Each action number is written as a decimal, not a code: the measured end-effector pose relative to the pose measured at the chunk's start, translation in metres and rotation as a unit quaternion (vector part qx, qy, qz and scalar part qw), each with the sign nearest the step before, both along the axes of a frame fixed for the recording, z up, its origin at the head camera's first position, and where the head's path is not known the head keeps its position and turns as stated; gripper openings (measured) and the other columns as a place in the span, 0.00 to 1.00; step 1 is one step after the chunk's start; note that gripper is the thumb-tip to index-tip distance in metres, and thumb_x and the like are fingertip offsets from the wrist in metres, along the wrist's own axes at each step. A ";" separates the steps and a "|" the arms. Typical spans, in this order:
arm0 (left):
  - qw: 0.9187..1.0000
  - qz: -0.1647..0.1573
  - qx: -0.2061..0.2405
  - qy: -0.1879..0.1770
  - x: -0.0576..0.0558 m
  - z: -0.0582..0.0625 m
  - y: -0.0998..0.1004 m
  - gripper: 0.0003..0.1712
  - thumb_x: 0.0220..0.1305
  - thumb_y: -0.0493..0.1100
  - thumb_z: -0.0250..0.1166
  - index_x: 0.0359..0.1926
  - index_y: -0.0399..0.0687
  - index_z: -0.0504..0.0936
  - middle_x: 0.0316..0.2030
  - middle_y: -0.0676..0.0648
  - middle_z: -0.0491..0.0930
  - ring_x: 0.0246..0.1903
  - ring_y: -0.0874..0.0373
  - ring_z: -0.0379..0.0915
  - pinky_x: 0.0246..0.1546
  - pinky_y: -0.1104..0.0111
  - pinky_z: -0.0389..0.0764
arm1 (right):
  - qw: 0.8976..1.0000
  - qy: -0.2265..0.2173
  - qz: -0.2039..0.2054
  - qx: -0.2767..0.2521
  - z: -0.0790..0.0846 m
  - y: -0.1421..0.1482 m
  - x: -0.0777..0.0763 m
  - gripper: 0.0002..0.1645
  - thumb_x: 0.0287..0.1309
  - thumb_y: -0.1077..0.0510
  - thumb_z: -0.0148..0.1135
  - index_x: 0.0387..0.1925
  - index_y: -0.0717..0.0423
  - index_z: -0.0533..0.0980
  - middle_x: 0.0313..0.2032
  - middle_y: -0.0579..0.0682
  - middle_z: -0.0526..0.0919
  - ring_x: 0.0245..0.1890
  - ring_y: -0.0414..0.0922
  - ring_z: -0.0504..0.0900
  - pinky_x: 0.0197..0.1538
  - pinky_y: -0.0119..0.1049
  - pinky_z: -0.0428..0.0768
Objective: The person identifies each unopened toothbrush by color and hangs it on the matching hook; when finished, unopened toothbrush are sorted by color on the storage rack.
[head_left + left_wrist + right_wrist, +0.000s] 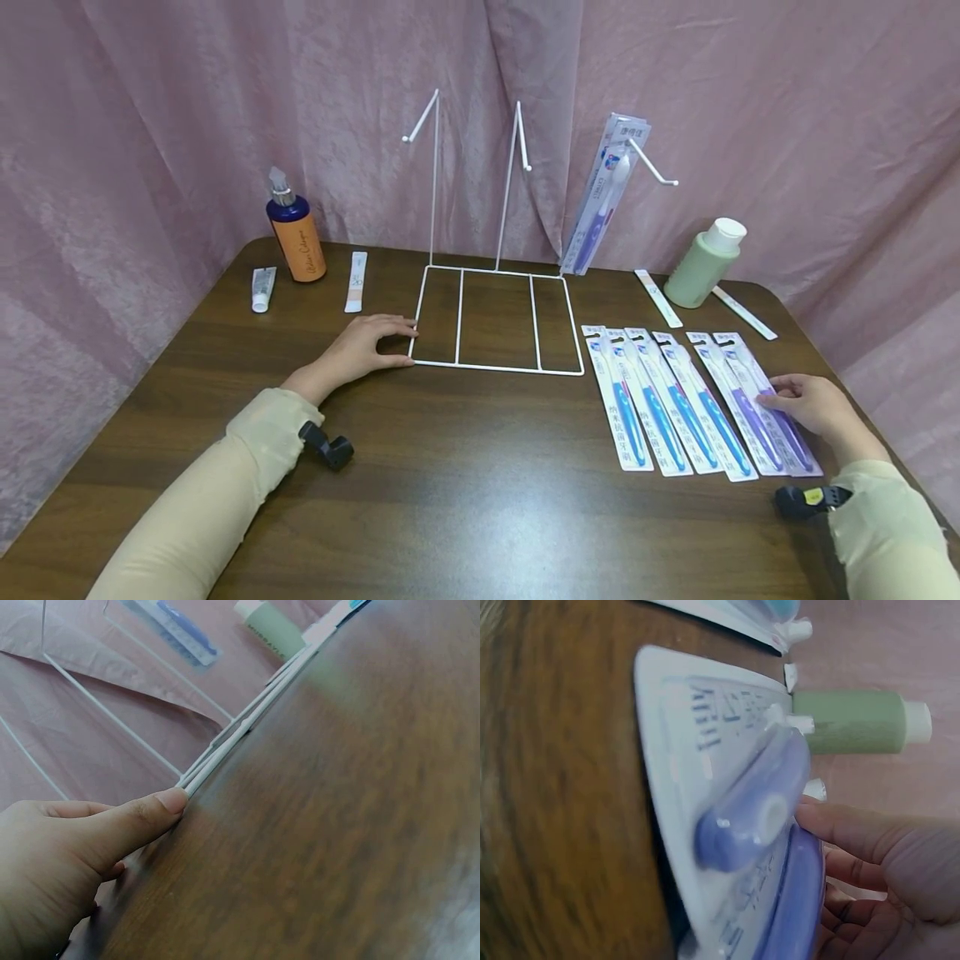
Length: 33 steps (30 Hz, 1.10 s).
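Note:
A white wire display rack (498, 367) with three upright hooks stands on the table. Packaged purple toothbrushes (600, 204) hang from its right hook. My left hand (363, 343) touches the rack's left side, its thumb at the front corner and the other fingers farther back along the rail. On the right lies a row of packaged toothbrushes, several blue (660, 417) and two purple at the right end. My right hand (813, 408) pinches the edge of the rightmost purple toothbrush pack (787, 429); in the right wrist view the thumb (847, 829) lies against it, the fingers partly hidden.
An orange pump bottle (297, 242), a small white tube (262, 289) and a flat sachet (356, 282) are at the back left. A green bottle (697, 271) stands at the back right between two narrow sachets (658, 297). Pink curtain hangs behind the table.

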<state>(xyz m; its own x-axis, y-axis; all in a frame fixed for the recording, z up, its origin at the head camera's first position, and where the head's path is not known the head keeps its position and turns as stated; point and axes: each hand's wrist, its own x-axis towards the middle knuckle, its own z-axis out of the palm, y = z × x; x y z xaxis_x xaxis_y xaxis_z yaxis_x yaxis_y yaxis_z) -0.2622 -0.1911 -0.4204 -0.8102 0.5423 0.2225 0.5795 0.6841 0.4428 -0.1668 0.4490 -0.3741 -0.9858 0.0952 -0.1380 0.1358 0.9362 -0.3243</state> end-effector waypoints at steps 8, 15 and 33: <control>1.000 0.007 -0.004 -0.006 0.001 0.001 0.000 0.29 0.54 0.54 0.72 0.56 0.50 0.81 0.63 0.47 0.74 0.66 0.45 0.65 0.67 0.41 0.58 | 0.999 0.040 -0.012 -0.009 0.011 0.002 0.006 0.34 0.61 0.48 0.62 0.50 0.79 0.72 0.29 0.59 0.82 0.28 0.43 0.71 0.32 0.32 0.66; 1.000 0.002 -0.001 0.001 0.002 0.002 0.000 0.29 0.53 0.52 0.72 0.56 0.49 0.81 0.63 0.46 0.74 0.65 0.45 0.66 0.67 0.43 0.60 | 0.996 0.088 -0.015 -0.017 0.031 0.000 0.008 0.32 0.61 0.50 0.63 0.50 0.78 0.71 0.29 0.60 0.82 0.23 0.31 0.69 0.25 0.27 0.68; 1.000 0.008 -0.002 -0.005 0.003 0.001 0.001 0.28 0.54 0.53 0.72 0.56 0.50 0.80 0.63 0.47 0.74 0.66 0.45 0.65 0.67 0.42 0.58 | 0.978 0.198 -0.018 -0.062 0.088 -0.046 0.003 0.29 0.59 0.51 0.65 0.52 0.71 0.72 0.20 0.15 0.66 0.21 0.19 0.68 0.23 0.22 0.70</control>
<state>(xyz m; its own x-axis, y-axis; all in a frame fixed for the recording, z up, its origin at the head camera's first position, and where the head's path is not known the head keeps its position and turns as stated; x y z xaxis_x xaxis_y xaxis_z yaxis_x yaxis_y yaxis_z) -0.2597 -0.1902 -0.4195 -0.8206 0.5306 0.2124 0.5646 0.6949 0.4453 -0.1634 0.4034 -0.2861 -0.9605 0.1375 0.2421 0.0083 0.8834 -0.4686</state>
